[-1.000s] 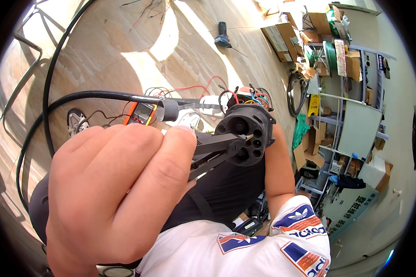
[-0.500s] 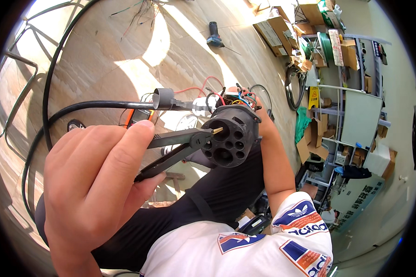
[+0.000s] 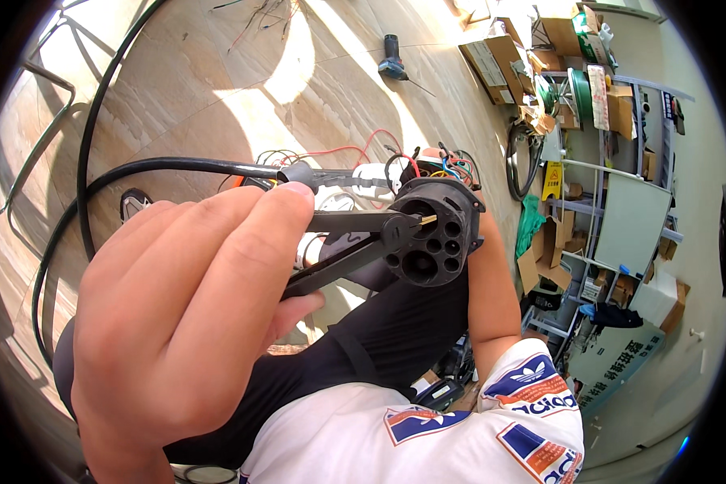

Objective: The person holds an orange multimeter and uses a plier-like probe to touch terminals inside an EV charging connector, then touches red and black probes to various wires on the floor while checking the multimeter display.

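Note:
My left hand [image 3: 194, 306] grips a black plier-like tool [image 3: 339, 258], whose slim, brass-coloured tip [image 3: 427, 219] lies at the upper large opening of a round black multi-hole connector [image 3: 444, 256]. Whether the tip is inside cannot be made out. My right hand [image 3: 468, 187] is behind the connector holding it, its fingers mostly hidden. Coloured wires [image 3: 452, 166] come out of the connector's back. A thick black cable [image 3: 177, 164], grey sleeve [image 3: 297, 173] and white wrapping [image 3: 373, 179] are behind, with an orange meter [image 3: 244, 181] mostly covered by my left hand.
A cordless power tool [image 3: 394, 58] lies on the tiled floor [image 3: 177, 89]. Metal tubing [image 3: 52, 129] stands at the left. Shelving [image 3: 625, 234], cardboard boxes [image 3: 498, 64], coiled cable [image 3: 515, 161] and a green bag [image 3: 531, 214] fill the right. My legs [image 3: 363, 339] are below the connector.
The tool and my left hand moved down and left by half a second ago, then back up and right. The tool's tip has stayed at the connector's face, which has shifted slightly.

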Demonstrator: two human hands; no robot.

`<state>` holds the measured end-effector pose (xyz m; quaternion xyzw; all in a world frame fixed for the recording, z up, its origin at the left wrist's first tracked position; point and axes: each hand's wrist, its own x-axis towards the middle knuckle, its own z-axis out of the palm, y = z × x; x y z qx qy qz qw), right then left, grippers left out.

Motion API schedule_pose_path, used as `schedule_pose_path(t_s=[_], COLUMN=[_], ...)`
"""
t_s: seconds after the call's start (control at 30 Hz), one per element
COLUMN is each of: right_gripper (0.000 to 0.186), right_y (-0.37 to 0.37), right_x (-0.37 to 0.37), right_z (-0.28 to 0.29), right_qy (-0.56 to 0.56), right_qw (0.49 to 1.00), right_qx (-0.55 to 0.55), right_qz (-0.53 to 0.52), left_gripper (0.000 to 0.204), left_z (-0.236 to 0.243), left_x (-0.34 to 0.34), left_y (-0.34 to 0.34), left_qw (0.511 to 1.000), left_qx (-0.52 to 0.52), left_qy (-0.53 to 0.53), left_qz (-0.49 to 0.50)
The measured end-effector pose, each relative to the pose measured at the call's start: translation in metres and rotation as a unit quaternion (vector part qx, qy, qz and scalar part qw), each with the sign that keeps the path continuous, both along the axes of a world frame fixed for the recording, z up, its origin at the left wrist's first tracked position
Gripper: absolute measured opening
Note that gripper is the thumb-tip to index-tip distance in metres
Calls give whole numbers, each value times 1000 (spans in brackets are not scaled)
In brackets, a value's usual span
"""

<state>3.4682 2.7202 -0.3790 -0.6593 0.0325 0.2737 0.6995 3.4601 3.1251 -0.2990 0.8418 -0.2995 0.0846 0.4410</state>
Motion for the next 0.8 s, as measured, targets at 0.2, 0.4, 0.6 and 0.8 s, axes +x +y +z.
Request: schedule_pose_path(t_s=[0.2, 0.4, 0.6, 0.8], right_gripper=[54, 55, 55, 54], right_y=[-2, 1, -2, 2], right_x=[0, 3, 3, 6], right_z=[4, 1, 0, 4], right_qy=[-55, -43, -37, -38], right_qw=[995, 995, 997, 995], right_qx=[-79, -88, -70, -90], right_qz=[29, 18, 27, 31], left_gripper=[57, 57, 56, 58], left_z=[2, 1, 2, 4], left_x=[5, 4, 5, 5], left_y=[1, 0, -3, -1], left_qw=[999, 1000, 1000, 999], left_qx=[27, 24, 21, 27], left_qy=[7, -1, 6, -10], left_qz=[-17, -9, -13, -40])
